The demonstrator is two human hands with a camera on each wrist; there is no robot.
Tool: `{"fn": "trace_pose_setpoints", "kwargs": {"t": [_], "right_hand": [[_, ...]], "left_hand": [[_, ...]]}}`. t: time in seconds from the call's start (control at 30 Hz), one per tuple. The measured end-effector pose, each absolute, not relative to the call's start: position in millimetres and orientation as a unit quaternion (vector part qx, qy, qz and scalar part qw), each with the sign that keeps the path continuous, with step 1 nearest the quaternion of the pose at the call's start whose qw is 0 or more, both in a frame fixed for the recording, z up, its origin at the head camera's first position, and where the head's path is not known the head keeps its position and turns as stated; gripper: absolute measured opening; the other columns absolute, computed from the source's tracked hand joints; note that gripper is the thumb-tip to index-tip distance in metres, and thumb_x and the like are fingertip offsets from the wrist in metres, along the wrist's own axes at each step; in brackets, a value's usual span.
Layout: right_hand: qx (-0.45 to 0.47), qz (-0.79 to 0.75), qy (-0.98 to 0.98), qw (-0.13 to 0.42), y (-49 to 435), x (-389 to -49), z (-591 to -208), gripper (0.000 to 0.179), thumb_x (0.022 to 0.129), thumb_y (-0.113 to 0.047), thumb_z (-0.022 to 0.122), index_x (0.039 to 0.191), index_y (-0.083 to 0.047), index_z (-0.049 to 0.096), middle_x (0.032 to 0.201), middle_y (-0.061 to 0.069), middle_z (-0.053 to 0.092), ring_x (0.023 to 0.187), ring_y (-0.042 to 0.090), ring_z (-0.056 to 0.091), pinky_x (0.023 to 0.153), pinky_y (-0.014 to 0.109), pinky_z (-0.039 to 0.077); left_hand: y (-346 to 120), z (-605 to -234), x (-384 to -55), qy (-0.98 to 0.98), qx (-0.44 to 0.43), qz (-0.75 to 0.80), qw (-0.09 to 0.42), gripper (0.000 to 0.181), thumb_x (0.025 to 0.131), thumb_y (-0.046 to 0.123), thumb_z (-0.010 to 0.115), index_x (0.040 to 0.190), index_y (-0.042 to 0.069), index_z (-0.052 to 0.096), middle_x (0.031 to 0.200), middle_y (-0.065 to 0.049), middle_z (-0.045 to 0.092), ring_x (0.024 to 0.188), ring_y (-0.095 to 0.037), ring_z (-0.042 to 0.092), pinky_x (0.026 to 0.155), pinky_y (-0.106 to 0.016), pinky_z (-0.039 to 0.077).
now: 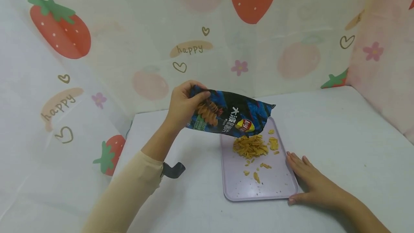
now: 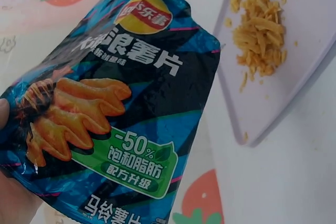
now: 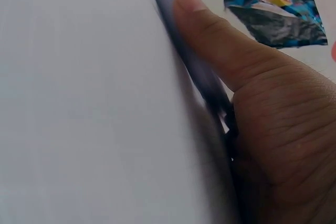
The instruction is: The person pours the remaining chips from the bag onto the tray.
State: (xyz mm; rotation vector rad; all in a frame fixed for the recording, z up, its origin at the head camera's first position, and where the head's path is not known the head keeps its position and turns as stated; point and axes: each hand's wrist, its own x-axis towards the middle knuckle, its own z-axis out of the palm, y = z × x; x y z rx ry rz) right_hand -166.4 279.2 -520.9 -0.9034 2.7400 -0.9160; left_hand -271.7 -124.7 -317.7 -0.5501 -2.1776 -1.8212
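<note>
My left hand point(image 1: 182, 105) pinches one end of a blue and black Lay's potato chip bag point(image 1: 223, 114), thumb on its printed front. The bag hangs sideways in the air over the far part of a light purple tray point(image 1: 236, 190); its torn-looking end points right. Broken yellow chips point(image 1: 250, 147) lie heaped on the tray, with loose pieces and crumbs around the pile. My right hand point(image 1: 312, 181) rests at the tray's right edge with its fingers extended. In the right wrist view the thumb point(image 3: 205, 30) lies along the tray's rim.
A white cloth covers the table point(image 1: 349, 146). Behind it hangs a strawberry-patterned curtain point(image 1: 258, 53), which also runs along the left and right sides. A dark strap point(image 1: 174, 170) sticks out from my left sleeve point(image 1: 129, 186).
</note>
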Motion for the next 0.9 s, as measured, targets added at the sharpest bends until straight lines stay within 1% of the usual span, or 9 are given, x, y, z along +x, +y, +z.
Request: {"fn": "trace_pose_setpoints", "kwargs": {"t": [0.13,0.3,0.33,0.57,0.7,0.9], "right_hand": [[-0.296,-0.308,0.902,0.059,279,-166,-521,0.124,0.071,-0.071,0.078,0.163,-0.009,0.022,0.169,0.017,0.019,0.158,0.034,0.009,0.116,0.008,-0.013],[-0.302,-0.306,0.901,0.051,279,-166,-522,0.125,0.071,-0.071,0.078,0.163,-0.009,0.021,0.169,0.017,0.019,0.159,0.028,0.008,0.116,0.009,-0.012],[-0.304,-0.306,0.901,0.046,280,-166,-522,0.125,0.071,-0.071,0.078,0.163,-0.009,0.022,0.169,0.018,0.020,0.159,0.026,0.007,0.117,0.009,-0.012],[-0.307,-0.308,0.900,0.038,281,-166,-520,0.124,0.071,-0.069,0.079,0.163,-0.008,0.022,0.169,0.019,0.020,0.159,0.025,0.006,0.117,0.009,-0.011],[-0.312,-0.311,0.897,0.031,282,-165,-520,0.123,0.072,-0.067,0.080,0.163,-0.007,0.022,0.168,0.021,0.021,0.159,0.022,0.004,0.117,0.009,-0.011],[-0.314,-0.308,0.898,0.033,282,-164,-518,0.124,0.072,-0.068,0.079,0.163,-0.007,0.022,0.168,0.020,0.020,0.159,0.023,0.005,0.118,0.010,-0.010]], "left_hand": [[-129,-322,-268,-0.734,-0.154,-0.649,0.127,0.011,0.092,0.011,0.078,0.099,0.009,0.070,0.097,-0.005,0.069,0.087,-0.019,0.066,0.075,-0.026,0.057],[-138,-325,-260,-0.719,-0.097,-0.675,0.135,0.013,0.091,0.014,0.080,0.099,0.011,0.071,0.095,-0.003,0.070,0.087,-0.018,0.067,0.075,-0.026,0.057],[-140,-325,-259,-0.717,-0.088,-0.677,0.138,0.014,0.091,0.016,0.080,0.099,0.011,0.071,0.095,-0.003,0.070,0.088,-0.018,0.067,0.075,-0.026,0.057],[-153,-335,-251,-0.704,-0.052,-0.686,0.177,0.015,0.091,0.016,0.079,0.103,0.013,0.071,0.099,-0.002,0.069,0.092,-0.018,0.068,0.077,-0.026,0.057],[-156,-339,-245,-0.698,-0.019,-0.692,0.184,0.018,0.091,0.018,0.080,0.104,0.012,0.070,0.099,-0.003,0.071,0.091,-0.018,0.069,0.076,-0.026,0.058],[-160,-347,-240,-0.680,0.022,-0.705,0.198,0.020,0.090,0.019,0.080,0.105,0.010,0.069,0.101,-0.005,0.072,0.091,-0.019,0.069,0.078,-0.026,0.058]]}}
